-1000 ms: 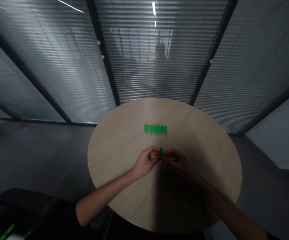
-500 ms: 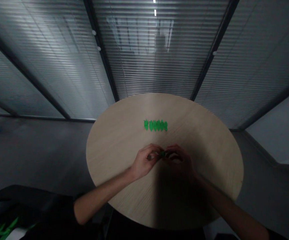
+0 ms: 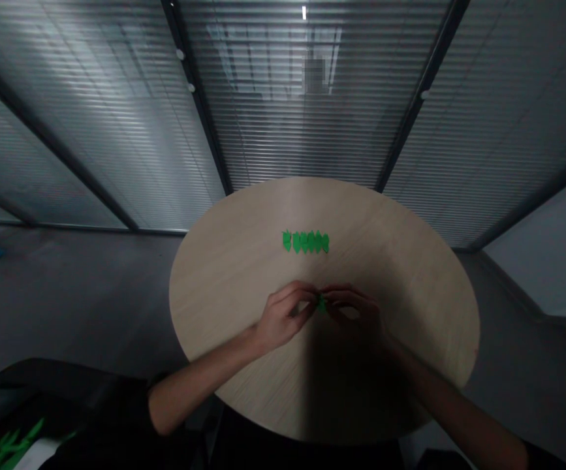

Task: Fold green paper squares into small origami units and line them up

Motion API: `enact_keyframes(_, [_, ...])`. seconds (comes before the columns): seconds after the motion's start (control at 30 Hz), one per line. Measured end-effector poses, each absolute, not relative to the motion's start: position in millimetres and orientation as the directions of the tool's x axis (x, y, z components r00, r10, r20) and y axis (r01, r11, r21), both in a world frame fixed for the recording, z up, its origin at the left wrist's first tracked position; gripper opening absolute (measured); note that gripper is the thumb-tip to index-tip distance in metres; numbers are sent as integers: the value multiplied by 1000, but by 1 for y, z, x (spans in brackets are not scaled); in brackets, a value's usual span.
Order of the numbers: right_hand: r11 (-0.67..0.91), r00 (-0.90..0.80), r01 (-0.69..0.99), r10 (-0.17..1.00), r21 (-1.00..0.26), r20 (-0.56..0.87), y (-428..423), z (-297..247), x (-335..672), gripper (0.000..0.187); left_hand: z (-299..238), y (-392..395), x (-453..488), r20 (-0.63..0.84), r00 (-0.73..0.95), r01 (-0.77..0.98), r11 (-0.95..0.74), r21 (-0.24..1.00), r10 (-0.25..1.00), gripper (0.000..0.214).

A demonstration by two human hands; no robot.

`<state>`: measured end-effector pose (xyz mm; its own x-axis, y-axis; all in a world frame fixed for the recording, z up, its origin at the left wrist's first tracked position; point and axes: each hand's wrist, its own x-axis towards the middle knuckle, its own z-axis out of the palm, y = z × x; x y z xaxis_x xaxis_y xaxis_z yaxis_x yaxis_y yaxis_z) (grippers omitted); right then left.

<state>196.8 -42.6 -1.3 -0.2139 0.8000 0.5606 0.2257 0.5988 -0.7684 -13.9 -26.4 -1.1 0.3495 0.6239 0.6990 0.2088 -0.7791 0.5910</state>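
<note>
We've got our left grip [image 3: 283, 318] and right grip [image 3: 354, 312] pinched in from both sides on a little green paper piece [image 3: 320, 303], keeping it steady above the near half of the round counter [image 3: 400, 287], with a tidy row of green paper pieces [image 3: 305, 242] toward the far edge.

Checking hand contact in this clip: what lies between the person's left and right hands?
In the head view, a small green piece, possibly folded paper, lies between the left hand and the right hand, held at their fingertips.
</note>
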Motion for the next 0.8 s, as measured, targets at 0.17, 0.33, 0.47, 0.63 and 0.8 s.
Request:
enact_keyframes(0.17, [603,-204,226,797,-765,569,-41,-1,196,12,-3,-26,-15,694,347,212,-773,597,631,7])
enact_keyframes(0.33, [602,-197,222,798,-767,569,-41,-1,196,11,-1,-25,-13,727,345,201,-803,561,594,6])
enact_keyframes(0.47, [598,-199,198,800,-777,566,-42,-1,196,9,1,-25,-13,740,345,185,-815,550,578,6])
enact_keyframes(0.63, [571,-197,174,818,-802,540,-40,-4,196,5,2,-25,-13,722,346,171,-796,580,600,5])
enact_keyframes(0.8, [483,-174,124,871,-867,460,-39,-5,196,13,0,-22,-13,674,327,150,-741,655,663,4])
